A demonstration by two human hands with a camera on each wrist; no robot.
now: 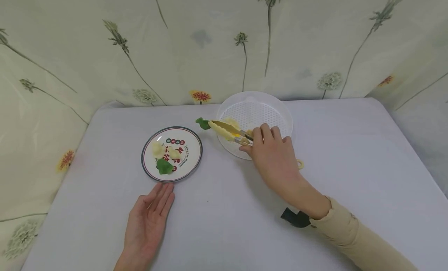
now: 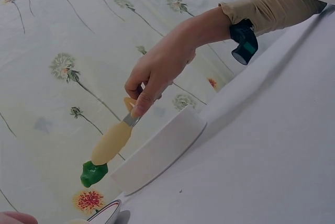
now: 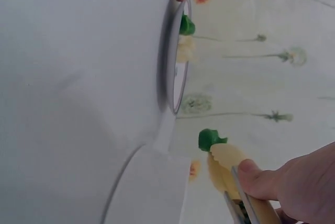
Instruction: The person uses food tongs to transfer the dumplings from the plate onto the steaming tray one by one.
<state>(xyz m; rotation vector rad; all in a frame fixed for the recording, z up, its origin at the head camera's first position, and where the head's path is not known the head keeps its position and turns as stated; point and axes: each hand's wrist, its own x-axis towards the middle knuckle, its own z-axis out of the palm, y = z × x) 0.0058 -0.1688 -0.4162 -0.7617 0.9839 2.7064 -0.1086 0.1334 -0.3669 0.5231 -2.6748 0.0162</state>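
Observation:
My right hand [image 1: 276, 158] grips metal tongs with yellow tips [image 1: 221, 131], high above the left side of a white perforated basket [image 1: 287, 121]. Pinched at the tips is a small green dumpling-like piece [image 1: 203, 123], also seen in the left wrist view as a glossy green piece [image 2: 94, 174]. Pale yellow pieces [image 1: 231, 123] lie in the basket, partly hidden by the tongs. A round plate [image 1: 190, 162] holds two pale yellow pieces [image 1: 174, 153] and a green piece [image 1: 164, 166]. My left hand [image 1: 148, 220] lies palm up, fingers straight, fingertips at the plate's near rim.
A yellow ring [image 1: 300, 164] shows beside the basket, partly behind my right wrist. A dark device [image 1: 295, 217] is at the right forearm. The white-covered table [image 1: 224, 224] ends at a floral curtain [image 1: 210, 41] behind the basket.

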